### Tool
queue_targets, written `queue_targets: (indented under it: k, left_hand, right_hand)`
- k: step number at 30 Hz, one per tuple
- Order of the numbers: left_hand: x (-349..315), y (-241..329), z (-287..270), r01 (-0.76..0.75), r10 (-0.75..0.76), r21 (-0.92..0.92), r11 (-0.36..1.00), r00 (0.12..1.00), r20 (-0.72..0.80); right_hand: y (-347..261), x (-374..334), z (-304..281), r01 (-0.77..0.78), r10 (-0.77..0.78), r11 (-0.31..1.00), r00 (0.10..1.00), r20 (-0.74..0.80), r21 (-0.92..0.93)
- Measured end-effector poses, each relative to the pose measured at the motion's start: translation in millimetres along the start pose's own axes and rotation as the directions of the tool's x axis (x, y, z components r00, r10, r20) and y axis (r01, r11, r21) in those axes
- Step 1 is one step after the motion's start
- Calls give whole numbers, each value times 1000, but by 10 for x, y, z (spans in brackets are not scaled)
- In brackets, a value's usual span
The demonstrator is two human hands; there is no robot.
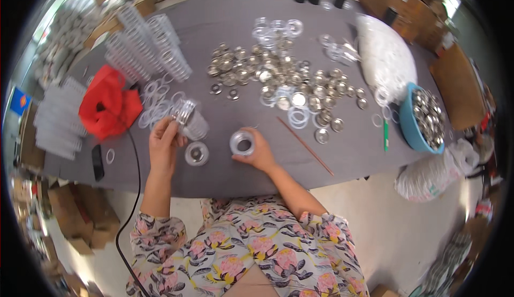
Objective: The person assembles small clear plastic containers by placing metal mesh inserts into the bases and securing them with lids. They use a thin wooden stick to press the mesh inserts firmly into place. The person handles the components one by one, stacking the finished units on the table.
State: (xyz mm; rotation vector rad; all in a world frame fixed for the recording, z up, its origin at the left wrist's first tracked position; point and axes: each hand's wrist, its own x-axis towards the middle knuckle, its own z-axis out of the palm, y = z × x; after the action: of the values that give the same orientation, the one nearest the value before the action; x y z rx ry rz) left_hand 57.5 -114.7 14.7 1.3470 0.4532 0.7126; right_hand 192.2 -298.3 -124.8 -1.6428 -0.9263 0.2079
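Grey tabletop (214,24) is carrying a heap of metal lids (241,69); near its front edge the left hand (164,133) is pinching a clear stack (195,128) of round parts, blurred; the right hand (259,149) is curling round a clear cup (242,143); a metal-centred disc (197,154) is lying between them — the step seems to be picking out parts; the next move is probably calling for a steady right-hand hold and a careful left-hand pinch.
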Motion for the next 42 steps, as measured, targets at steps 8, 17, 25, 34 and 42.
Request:
queue_targets:
  k: [8,17,25,34,42]
  left_hand:
    - [175,-176,-347,-427,347,749,507,896,276]
    - [179,252,14,-348,185,860,374,936,299]
    - [845,-1051,764,-603,194,726,330,796,573]
    - [1237,-1538,1059,-360,-128,933,10,925,359]
    - [947,-1405,749,-369,-69,925,88,924,375]
  right_hand:
    - [30,20,40,-46,43,996,998,34,76]
    - [33,-10,24,16,-16,1000,1000,8,8]
    - [-23,27,7,-43,42,999,998,43,25]
    - [27,20,5,-15,14,998,1000,18,53]
    - [-8,22,4,-24,23,997,999,26,72]
